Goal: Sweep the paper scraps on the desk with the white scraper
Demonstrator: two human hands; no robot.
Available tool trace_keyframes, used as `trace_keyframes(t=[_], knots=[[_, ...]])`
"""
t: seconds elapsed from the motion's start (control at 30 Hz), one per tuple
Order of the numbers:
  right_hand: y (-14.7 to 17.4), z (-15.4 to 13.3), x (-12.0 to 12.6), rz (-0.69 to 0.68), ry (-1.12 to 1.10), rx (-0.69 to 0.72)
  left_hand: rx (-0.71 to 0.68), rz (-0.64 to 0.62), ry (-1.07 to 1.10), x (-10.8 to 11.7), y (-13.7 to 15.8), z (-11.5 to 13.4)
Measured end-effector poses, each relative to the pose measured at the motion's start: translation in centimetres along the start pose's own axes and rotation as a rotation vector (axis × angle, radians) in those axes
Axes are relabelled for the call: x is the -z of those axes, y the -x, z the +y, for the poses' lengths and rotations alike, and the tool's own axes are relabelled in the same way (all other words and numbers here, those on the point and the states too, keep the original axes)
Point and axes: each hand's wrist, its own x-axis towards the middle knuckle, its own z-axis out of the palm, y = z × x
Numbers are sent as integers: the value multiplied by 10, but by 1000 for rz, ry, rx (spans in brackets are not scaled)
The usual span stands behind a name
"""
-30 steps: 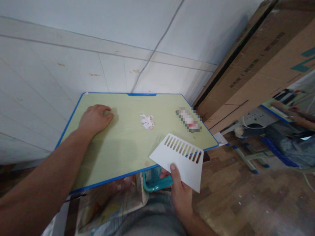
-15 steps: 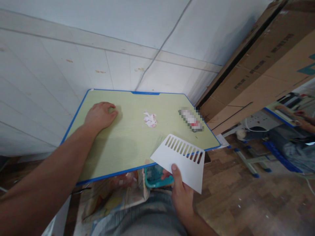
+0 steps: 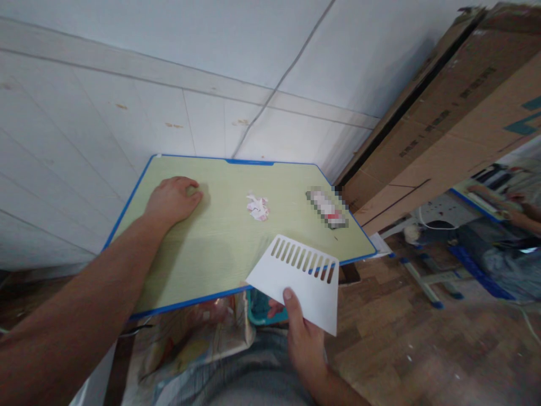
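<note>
My right hand grips a white plastic scraper with a row of slots along its far side. Thumb is on top of it and the other fingers are underneath, mostly hidden. The scraper is held tilted over the front edge of a pale green desk with a blue rim. On the left part of the desktop rests my left hand, its fingers loosely bent and the thumb apart from them, with nothing visible in it. A small heap of white and pinkish paper scraps lies near the desk's middle.
A blurred-out flat object lies at the desk's right. Below the front edge are a teal basket and a cloth bag. Tall cardboard boxes stand at right. Another person's arm shows at a desk beyond.
My right hand has shifted a little to the left with the scraper. My left hand and the paper scraps have stayed in place.
</note>
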Motion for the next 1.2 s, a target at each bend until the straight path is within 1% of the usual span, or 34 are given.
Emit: trace_keyframes(t=[0.13,0.33,0.4,0.53,0.63,0.77,0.83,0.87,0.9,0.97,1.0,1.07,1.13,1.2], knots=[[0,5,-3,-15,-5,46,9,-22,-9,1,0,1],[-3,-12,-6,-51,-49,-16,1,10,-13,-1,0,2],[-6,-16,-7,-56,-53,-8,-5,11,-14,0,1,2],[-11,-16,-8,-56,-44,37,5,-11,-7,4,4,5],[-10,-13,-8,-57,-46,24,14,-17,-3,4,4,6],[-10,-11,-5,-133,-61,61,11,5,-21,3,2,5],[-25,-16,-4,-132,-65,85,10,5,-33,3,2,3],[-38,-21,-4,-111,-71,98,8,4,-36,2,2,3],[-56,-28,-5,-90,-83,112,5,2,-38,2,1,2],[-98,-44,-11,-79,-93,193,5,8,-55,2,1,1],[-120,-52,-15,-131,-66,214,7,11,-65,2,0,1],[-157,-64,-26,-167,-69,253,11,23,-79,1,0,0],[-181,-67,-38,-169,-100,278,10,34,-77,1,-1,-1],[-191,-63,-47,-187,-112,272,5,47,-65,1,-2,-2]])
